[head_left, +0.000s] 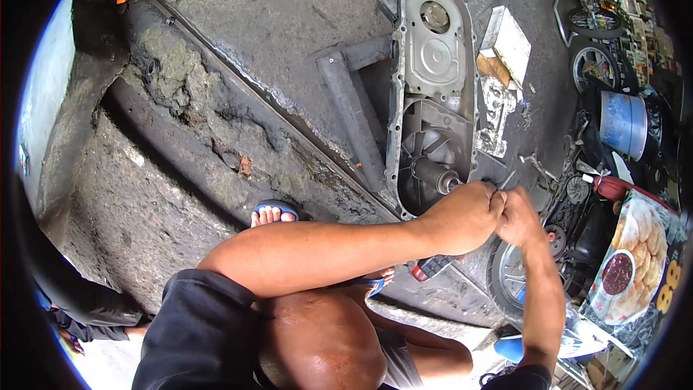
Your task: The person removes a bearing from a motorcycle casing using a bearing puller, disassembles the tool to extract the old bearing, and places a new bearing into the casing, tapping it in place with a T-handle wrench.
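- Reaching rightward past your bare knee (321, 332), your left forearm (332, 254) runs almost level to your left hand (458, 218), its back turned up.
- Your right forearm (545, 303) rises steeply from the lower edge, the wrist angled inward so your right hand (518, 218) meets the left.
- Both hands are curled with fingers bunched together; you cannot tell whether they hold anything, as the knuckles cover it.
- The grey engine crankcase (437, 68) is just beyond your left hand, which overlaps its near corner; contact is unclear.
- A dark metal frame (350, 119) disappears behind the crankcase.
- Under your left wrist, a black-and-red handle (434, 266) shows only partly.
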`<state>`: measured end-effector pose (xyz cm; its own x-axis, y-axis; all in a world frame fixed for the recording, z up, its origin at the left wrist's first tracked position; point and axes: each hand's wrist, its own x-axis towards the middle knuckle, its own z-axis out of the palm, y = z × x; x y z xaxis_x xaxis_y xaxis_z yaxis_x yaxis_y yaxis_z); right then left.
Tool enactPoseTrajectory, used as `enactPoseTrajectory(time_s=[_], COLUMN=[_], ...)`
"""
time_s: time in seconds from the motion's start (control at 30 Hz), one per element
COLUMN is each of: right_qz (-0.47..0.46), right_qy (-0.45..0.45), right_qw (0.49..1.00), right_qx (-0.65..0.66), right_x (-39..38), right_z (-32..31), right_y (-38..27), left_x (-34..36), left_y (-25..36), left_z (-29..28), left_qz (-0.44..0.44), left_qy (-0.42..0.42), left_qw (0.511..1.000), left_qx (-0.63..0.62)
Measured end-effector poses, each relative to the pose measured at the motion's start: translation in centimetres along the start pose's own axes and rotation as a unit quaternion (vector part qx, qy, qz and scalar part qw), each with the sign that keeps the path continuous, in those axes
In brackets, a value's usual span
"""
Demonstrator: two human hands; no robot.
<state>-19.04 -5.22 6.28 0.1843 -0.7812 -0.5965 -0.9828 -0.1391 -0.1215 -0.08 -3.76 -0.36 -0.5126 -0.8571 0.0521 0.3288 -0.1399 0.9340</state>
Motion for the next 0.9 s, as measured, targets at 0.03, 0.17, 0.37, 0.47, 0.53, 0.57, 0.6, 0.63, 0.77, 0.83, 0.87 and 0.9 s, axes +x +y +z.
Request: enactPoseTrajectory(time_s=[0.03, 0.17, 0.37, 0.47, 0.53, 0.57, 0.6, 0.63, 0.77, 0.83, 0.87, 0.9], right_qz=[-0.064, -0.129, 0.141, 0.205, 0.222, 0.234, 0.234, 0.243, 0.232, 0.286, 0.285, 0.287], right_qy=[0.032, 0.091, 0.039, 0.047, 0.061, 0.075, 0.073, 0.068, 0.02, -0.002, -0.031, -0.057], right_qw=[0.993, 0.977, 0.946, 0.784, 0.722, 0.657, 0.657, 0.625, 0.573, 0.652, 0.756, 0.84], right_qx=[-0.097, -0.147, 0.289, 0.584, 0.652, 0.713, 0.713, 0.739, 0.786, 0.702, 0.588, 0.457], right_x=[0.8, 1.9, -4.6, -7.7, -7.1, -6.5, -6.1, -5.6, -5.8, -6.0, -5.6, -5.2], right_z=[-1.0, -2.5, 2.9, 8.1, 10.1, 10.8, 10.7, 10.1, 10.1, 7.3, 5.5, 3.6], right_y=[-0.1, -0.1, -3.4, -4.4, -6.8, -7.8, -8.9, -10.0, -8.9, -7.2, -5.5, -3.7], left_x=[0.0, 0.0, -0.5, 0.2, 0.2, 0.1, -0.1, -0.2, -0.1, 0.1, 0.2, 0.3], left_y=[0.2, 0.5, -0.6, 0.5, 0.6, 0.6, 0.5, 0.5, 0.6, -0.2, -0.6, 0.2], left_z=[-0.3, -0.8, -0.1, -0.1, 0.4, 0.3, 0.2, 0.0, -0.4, 0.2, 0.6, 0.0], left_qz=[-0.021, -0.07, -0.033, -0.117, -0.099, -0.09, -0.092, -0.083, -0.059, -0.049, -0.043, -0.039], left_qy=[-0.023, -0.037, 0.052, 0.01, 0.03, 0.042, 0.042, 0.046, 0.026, 0.032, 0.039, 0.03], left_qw=[0.999, 0.995, 0.998, 0.992, 0.994, 0.995, 0.994, 0.995, 0.998, 0.998, 0.998, 0.999], left_qx=[-0.023, -0.058, 0.005, -0.052, -0.039, -0.031, -0.031, -0.024, 0.007, 0.011, 0.014, 0.012])
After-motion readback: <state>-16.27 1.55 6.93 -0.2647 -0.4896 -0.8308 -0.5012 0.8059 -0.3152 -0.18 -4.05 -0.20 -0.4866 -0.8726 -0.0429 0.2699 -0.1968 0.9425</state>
